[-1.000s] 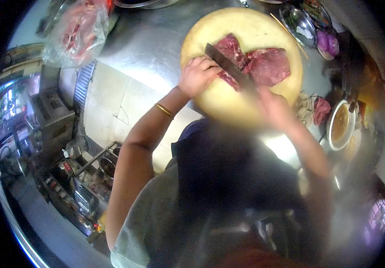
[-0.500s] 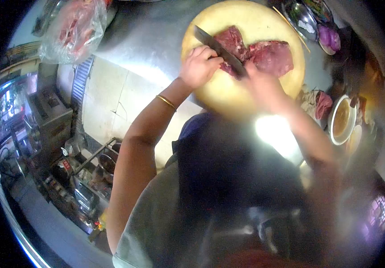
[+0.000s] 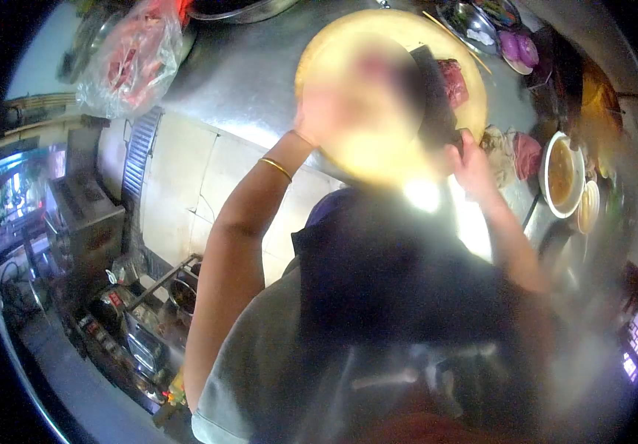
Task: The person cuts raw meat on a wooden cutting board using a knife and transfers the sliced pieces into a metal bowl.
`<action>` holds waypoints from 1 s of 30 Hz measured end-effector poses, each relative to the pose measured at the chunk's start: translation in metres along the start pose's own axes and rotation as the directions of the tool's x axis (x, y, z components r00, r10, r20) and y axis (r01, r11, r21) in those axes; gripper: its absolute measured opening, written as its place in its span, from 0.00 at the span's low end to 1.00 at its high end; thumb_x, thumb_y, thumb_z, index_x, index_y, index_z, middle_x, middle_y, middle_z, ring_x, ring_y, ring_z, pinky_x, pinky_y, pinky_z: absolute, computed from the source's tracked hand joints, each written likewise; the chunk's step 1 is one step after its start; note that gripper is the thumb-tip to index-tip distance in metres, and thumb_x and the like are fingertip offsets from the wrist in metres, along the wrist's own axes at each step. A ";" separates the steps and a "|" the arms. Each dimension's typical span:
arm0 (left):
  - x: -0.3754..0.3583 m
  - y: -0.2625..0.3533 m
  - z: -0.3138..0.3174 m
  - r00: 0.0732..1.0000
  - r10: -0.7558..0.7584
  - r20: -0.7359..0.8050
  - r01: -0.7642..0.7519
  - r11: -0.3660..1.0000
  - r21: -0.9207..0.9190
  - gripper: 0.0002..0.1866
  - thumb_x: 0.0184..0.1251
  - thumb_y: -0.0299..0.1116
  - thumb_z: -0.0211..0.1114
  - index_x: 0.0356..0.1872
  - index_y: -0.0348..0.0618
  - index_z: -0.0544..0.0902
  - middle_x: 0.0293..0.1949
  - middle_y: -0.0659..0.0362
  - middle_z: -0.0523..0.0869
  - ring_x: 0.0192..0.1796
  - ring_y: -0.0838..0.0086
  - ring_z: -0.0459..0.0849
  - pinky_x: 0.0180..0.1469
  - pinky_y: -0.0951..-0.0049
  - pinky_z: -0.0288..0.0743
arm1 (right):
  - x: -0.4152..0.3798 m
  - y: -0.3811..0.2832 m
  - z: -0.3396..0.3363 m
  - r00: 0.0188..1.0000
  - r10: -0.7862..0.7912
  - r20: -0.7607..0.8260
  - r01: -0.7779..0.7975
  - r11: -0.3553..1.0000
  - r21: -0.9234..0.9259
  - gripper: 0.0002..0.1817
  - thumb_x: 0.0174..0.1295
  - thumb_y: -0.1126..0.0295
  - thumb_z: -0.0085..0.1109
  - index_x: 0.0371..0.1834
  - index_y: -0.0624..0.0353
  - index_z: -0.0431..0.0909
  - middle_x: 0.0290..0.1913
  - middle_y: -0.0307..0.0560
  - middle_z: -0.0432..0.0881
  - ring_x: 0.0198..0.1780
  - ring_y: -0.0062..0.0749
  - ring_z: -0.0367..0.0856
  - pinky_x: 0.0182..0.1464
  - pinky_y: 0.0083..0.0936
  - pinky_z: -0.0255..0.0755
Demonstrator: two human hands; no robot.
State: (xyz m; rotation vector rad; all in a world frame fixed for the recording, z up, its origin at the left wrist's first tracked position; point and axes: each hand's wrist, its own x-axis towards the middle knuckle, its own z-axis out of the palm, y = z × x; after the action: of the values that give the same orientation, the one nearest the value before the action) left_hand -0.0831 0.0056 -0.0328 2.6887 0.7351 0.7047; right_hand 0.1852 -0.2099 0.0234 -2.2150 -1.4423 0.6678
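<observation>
Bag of meat lay at bench's left edge. Left hand blurred on chopping board, fingers impossible to tell. Right hand wrapped around knife over meat. Soup bowl stood right.

A blur hides the left hand and most meat on the board.

Meat on chopping board, bowl right.
</observation>
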 end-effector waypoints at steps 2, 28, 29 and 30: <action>0.007 0.015 -0.013 0.990 0.140 0.015 -0.141 0.988 0.063 0.14 0.52 0.40 0.69 0.40 0.52 0.85 0.45 0.59 0.82 0.57 0.61 0.77 0.70 0.53 0.61 | -0.008 -0.005 0.017 0.994 0.021 -0.107 -0.008 0.992 0.122 0.18 0.69 0.62 0.53 0.56 0.61 0.68 0.36 0.67 0.83 0.40 0.65 0.83 0.43 0.52 0.76; -0.004 0.069 -0.019 0.964 -0.249 0.092 0.241 0.966 0.090 0.09 0.64 0.41 0.65 0.37 0.50 0.86 0.38 0.56 0.86 0.41 0.58 0.86 0.44 0.58 0.80 | -0.062 -0.067 -0.025 0.983 -0.080 0.164 0.116 0.968 -0.224 0.15 0.65 0.68 0.56 0.52 0.59 0.68 0.35 0.61 0.84 0.39 0.58 0.85 0.41 0.48 0.78; -0.002 0.071 -0.015 0.961 -0.258 0.097 0.251 0.965 0.073 0.09 0.64 0.41 0.65 0.36 0.50 0.86 0.38 0.56 0.86 0.41 0.58 0.86 0.44 0.58 0.80 | -0.060 -0.070 -0.023 0.982 -0.095 0.163 0.131 0.965 -0.227 0.15 0.64 0.68 0.56 0.51 0.60 0.68 0.35 0.60 0.84 0.39 0.58 0.85 0.41 0.48 0.78; -0.002 0.071 -0.010 0.958 -0.266 0.103 0.262 0.964 0.056 0.09 0.64 0.41 0.65 0.36 0.50 0.86 0.38 0.56 0.86 0.41 0.58 0.86 0.44 0.58 0.80 | -0.059 -0.073 -0.022 0.981 -0.109 0.162 0.145 0.962 -0.231 0.15 0.64 0.68 0.56 0.51 0.60 0.68 0.34 0.60 0.84 0.38 0.58 0.85 0.41 0.47 0.78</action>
State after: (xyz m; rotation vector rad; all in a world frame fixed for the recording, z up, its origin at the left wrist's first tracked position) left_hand -0.0605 -0.0535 0.0014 2.5716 1.0638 0.4755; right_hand 0.1250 -0.2382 0.0928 -2.2659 -1.8100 0.6547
